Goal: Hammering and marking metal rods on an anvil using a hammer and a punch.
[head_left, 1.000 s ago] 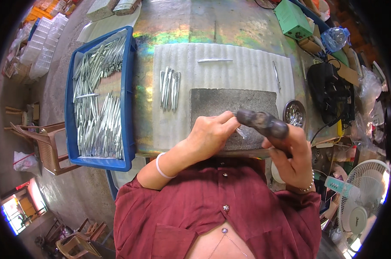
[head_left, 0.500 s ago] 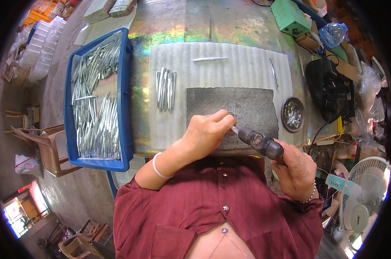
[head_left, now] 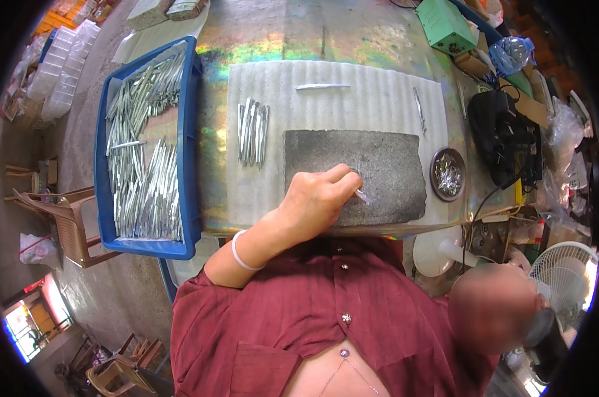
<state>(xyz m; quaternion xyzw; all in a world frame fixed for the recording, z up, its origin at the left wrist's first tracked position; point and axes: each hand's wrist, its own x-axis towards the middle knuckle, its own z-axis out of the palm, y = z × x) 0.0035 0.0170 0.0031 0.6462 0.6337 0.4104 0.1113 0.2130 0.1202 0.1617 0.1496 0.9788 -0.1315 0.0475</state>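
The left hand (head_left: pixel 321 200) pinches a small silvery sliver (head_left: pixel 362 195) over a rectangular grey stone slab (head_left: pixel 391 165), seemingly steadying it; the next move wants stillness. The blurred right hand's (head_left: pixel 495 308) grip I can't tell.

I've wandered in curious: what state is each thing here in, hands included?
Left hand: closed, pinching a shiny piece
Right hand: blurred, grip unclear
Blue tray: loaded with metal strips
Round dish: holding shiny bits
Dark slab: lying on the white sheet
Fan: running or not, unclear
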